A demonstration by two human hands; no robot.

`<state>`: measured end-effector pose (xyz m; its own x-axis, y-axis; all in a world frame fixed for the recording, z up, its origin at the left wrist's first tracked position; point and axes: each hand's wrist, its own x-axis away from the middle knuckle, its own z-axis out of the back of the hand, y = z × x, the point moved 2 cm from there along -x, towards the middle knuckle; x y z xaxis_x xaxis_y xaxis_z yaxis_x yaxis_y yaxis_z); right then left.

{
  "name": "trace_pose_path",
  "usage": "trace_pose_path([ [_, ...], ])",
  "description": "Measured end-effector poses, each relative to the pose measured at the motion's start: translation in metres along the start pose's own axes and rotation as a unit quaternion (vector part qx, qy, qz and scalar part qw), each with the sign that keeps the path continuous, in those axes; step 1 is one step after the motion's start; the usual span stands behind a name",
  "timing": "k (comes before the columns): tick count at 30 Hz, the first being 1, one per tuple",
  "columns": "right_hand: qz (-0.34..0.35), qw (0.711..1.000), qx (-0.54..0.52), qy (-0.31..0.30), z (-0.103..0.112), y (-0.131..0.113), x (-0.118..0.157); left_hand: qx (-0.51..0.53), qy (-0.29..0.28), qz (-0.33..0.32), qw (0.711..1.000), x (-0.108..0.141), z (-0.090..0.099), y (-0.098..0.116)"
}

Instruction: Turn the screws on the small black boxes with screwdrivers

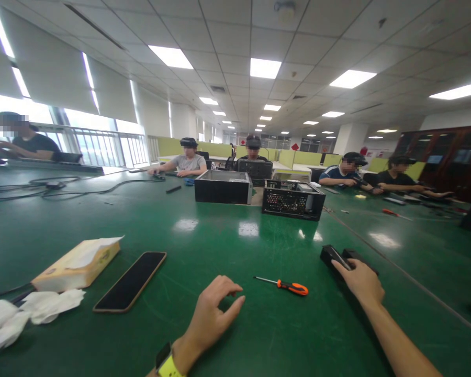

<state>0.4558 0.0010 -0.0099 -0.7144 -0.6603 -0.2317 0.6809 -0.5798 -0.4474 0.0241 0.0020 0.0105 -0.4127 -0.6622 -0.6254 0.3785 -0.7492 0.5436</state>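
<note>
My left hand (215, 309) hovers over or rests on the green table, thumb and forefinger apart, with nothing between them. A yellow-green watch band is on that wrist. Off to the right, my right hand (361, 283) grips a black block-shaped part (333, 254) lying on the tabletop; its exact kind is unclear, and the palm hides some of it. Close beside it is another black piece (355, 255). Between my two hands lies a screwdriver (294, 288) with an orange and black handle, its tip pointing left.
A phone (131, 283), a tissue pack (78, 264) and crumpled tissues (51, 305) lie at left. Two computer cases (223, 191) (292, 203) stand farther back. Cables (82, 181) cross the far left. Several people sit around the table; another screwdriver (394, 213) lies right.
</note>
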Motion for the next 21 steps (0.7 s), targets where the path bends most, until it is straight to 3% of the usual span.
trace_pose_path([
  [21,0.014,0.999,0.048,-0.016,0.0084,0.0000,-0.0054,0.009,-0.008,0.002,1.000,0.0009,-0.0031,-0.0003],
])
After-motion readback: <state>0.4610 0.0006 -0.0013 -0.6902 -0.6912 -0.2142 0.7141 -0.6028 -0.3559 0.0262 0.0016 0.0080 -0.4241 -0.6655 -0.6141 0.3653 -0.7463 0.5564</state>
